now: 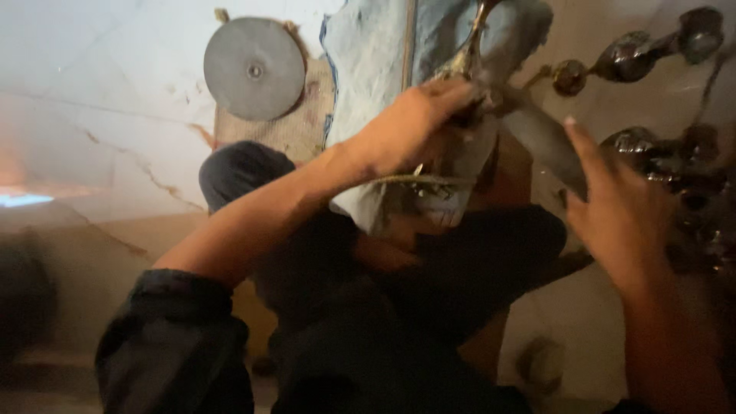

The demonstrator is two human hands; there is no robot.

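Metal piece (529, 126) between both hands

Motion blur smears the whole middle of the view. The left hand (410, 126) closes its grip on a metal piece (529, 126) whose shape is too smeared to make out, and its fingertips hide the spot where they meet it. Above that grip, the piece's brassy top end (481, 11) runs off the upper edge. The right hand (617, 211), open just right of it, is blurred, its forearm cut by the bottom edge. Further right, shiny dark metal parts (652, 50) blur together and leave the frame. Below the grips, dark clothing (399, 307) hides the floor.
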